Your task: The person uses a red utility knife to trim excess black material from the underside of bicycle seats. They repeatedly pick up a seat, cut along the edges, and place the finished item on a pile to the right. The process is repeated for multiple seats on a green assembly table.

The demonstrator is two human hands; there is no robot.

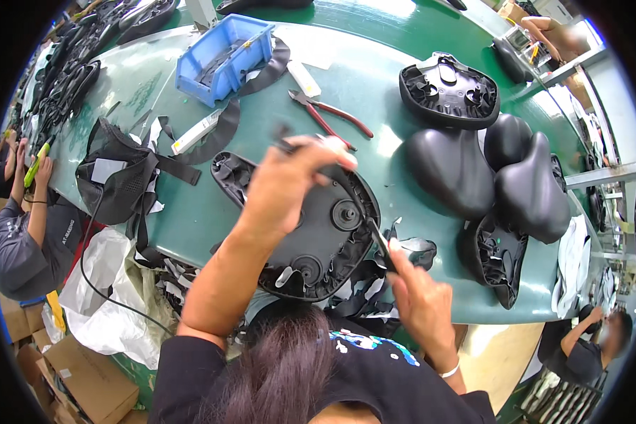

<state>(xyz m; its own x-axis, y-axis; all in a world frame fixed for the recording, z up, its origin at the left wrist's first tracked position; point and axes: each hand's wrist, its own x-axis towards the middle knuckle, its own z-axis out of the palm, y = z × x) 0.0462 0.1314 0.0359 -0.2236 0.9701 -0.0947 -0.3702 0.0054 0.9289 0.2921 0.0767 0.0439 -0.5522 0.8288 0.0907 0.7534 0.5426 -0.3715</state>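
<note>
An upturned black bicycle saddle [325, 240] lies on the green table in front of me, its ribbed plastic underside and the cover's folded rim facing up. My left hand [279, 184] is closed above its far part, and a dark, blurred piece sticks out past the fingers. What that piece is I cannot make out. My right hand [422, 297] grips a slim tool with a dark shaft [379, 240], its tip at the saddle's right rim. Whether it is a blade or a screwdriver does not show. Beyond the saddle lie red-handled cutting pliers [332, 116].
Several finished black saddles [449, 173] are piled at the right. Farther back stand a blue bin [226, 60] and a black strap [222, 134]. A black mesh bag [113, 166] sits at the left. Offcuts lie along the near edge. Other people work at both sides.
</note>
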